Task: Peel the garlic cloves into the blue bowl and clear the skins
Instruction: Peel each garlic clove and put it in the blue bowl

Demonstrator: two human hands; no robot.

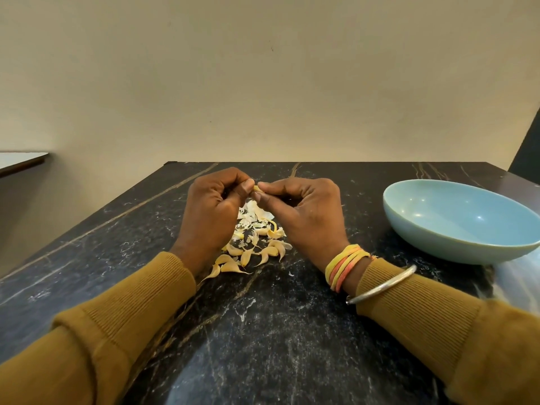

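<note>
My left hand [211, 210] and right hand [304, 213] pinch one small yellowish garlic clove [256, 188] between fingertips, above pale papery skins [254, 217] and unpeeled cloves [248, 255].

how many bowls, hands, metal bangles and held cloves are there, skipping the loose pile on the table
blue bowl: 1
hands: 2 (left hand, right hand)
garlic clove pinched between both hands: 1
metal bangle on the right wrist: 1
total: 5
</note>
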